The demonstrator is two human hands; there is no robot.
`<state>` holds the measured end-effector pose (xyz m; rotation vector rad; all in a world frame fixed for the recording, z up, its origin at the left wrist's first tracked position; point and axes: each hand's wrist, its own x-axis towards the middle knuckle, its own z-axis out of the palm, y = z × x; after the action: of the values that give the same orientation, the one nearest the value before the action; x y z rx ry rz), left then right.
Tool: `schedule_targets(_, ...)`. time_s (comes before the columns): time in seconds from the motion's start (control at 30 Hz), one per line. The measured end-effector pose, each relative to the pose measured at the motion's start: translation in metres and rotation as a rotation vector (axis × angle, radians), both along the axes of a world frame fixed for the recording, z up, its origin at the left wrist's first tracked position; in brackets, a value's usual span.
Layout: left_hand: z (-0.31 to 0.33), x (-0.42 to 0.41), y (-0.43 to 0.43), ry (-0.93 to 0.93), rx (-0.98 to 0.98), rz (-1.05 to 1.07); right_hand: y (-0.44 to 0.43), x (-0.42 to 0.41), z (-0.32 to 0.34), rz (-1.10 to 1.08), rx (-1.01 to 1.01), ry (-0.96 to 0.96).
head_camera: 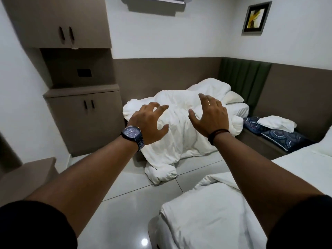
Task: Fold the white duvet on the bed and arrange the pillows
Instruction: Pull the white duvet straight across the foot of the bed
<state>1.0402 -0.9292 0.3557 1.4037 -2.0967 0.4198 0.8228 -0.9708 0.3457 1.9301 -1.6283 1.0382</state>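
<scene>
A crumpled white duvet (177, 135) lies heaped on the far bed, and one end of it hangs down onto the tiled floor. A white pillow (233, 98) shows at the head of that bed, against the green padded headboard (246, 78). My left hand (149, 123), with a dark watch on the wrist, is stretched out in the air in front of the duvet, fingers spread, holding nothing. My right hand (210, 114), with a cord bracelet, is held out the same way, empty. Both hands are well short of the bed.
Two dark blue patterned cushions (285, 139) and a white cloth (276, 123) lie on a low bench right of the bed. A second bed with white bedding (212, 212) is close at my lower right. Brown cabinets (86, 119) stand left. Glossy floor tiles (129, 209) lie between.
</scene>
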Motion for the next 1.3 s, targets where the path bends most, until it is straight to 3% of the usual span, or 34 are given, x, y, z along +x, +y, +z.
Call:
schedule_targets(0.3,-0.065,-0.019,-0.219,-0.004,0.185,-0.353,-0.139,-0.014,-0.075,-0.326,0.076,-0.032)
schedule_targets(0.5,-0.105,-0.079,-0.311,-0.102,0.292,-0.680,-0.164,-0.051,-0.121,-0.663,0.132,-0.130)
schedule_targets(0.77,-0.156,-0.200,-0.341,-0.104,0.468,-0.952,-0.108,-0.145,-0.165,-1.102,0.209,-0.205)
schedule_targets(1.03,-0.185,-0.335,-0.349,-0.214,0.605,-1.142,-0.075,-0.199,-0.209,-1.361,0.259,-0.333)
schedule_targets(1.2,-0.250,-0.441,-0.315,-0.376,0.735,-1.381,-0.046,-0.216,-0.284,-1.629,0.309,-0.476)
schedule_targets(1.3,-0.308,-0.488,-0.290,-0.497,0.833,-1.494,-0.032,-0.209,-0.340,-1.817,0.359,-0.661)
